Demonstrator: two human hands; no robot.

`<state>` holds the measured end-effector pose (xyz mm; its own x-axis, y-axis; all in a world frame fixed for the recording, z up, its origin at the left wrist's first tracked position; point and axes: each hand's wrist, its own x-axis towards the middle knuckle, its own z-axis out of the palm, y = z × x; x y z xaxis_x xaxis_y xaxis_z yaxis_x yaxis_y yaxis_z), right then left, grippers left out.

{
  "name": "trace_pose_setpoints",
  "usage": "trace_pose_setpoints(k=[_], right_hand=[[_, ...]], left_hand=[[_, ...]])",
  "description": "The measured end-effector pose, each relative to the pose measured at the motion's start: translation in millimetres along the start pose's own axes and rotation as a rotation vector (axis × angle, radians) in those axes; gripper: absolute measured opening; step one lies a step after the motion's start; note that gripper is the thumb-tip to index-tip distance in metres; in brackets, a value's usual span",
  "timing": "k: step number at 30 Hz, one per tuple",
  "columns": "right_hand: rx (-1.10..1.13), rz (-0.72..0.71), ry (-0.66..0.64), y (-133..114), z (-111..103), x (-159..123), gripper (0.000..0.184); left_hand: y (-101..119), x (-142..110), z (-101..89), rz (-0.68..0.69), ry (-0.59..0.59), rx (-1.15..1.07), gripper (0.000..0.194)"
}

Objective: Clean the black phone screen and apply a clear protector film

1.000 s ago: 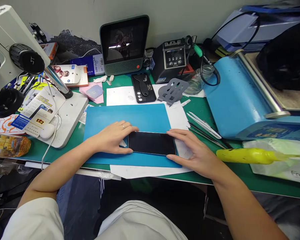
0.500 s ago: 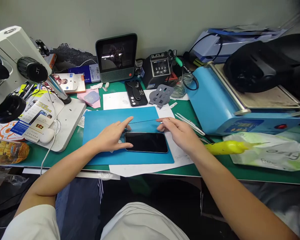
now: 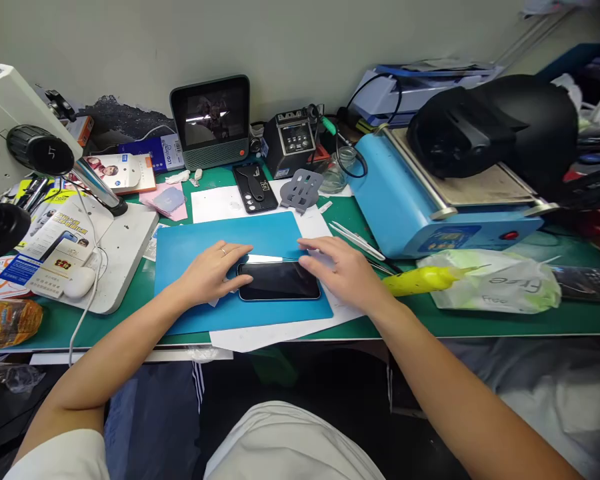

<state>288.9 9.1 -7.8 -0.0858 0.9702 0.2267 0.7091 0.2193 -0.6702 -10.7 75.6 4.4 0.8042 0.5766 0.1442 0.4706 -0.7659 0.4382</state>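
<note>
A phone (image 3: 280,283) with a dark screen lies face up on the blue mat (image 3: 190,240). Just behind and over its far edge, a thin glossy sheet (image 3: 266,258) spans my two hands and catches a white glare; it looks like a phone's glass panel or screen film. My left hand (image 3: 217,272) pinches the sheet's left end, its thumb over the phone's left corner. At the other end my right hand (image 3: 337,270) holds it with thumb and fingers, close to the phone's upper right corner.
Behind the mat lie a black phone case (image 3: 254,188) and a grey stand (image 3: 303,190). Tweezers (image 3: 360,241) and a yellow bottle (image 3: 420,280) sit to the right, before a blue machine (image 3: 395,200). At left stands a microscope (image 3: 40,150); a screen device (image 3: 210,123) is at the back.
The thin sheet, at the phone's ends in my hands earlier, rose off it, tilted edge-on, then came lower behind the phone. The view has swung right.
</note>
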Motion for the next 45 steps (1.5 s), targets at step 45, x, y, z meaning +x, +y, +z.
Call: trace_pose_setpoints(k=[45], right_hand=[[0.094,0.143,-0.042,3.0,-15.7,3.7,0.065]], left_hand=[[7.4,4.4,-11.3,-0.063,-0.048,-0.106,0.060]])
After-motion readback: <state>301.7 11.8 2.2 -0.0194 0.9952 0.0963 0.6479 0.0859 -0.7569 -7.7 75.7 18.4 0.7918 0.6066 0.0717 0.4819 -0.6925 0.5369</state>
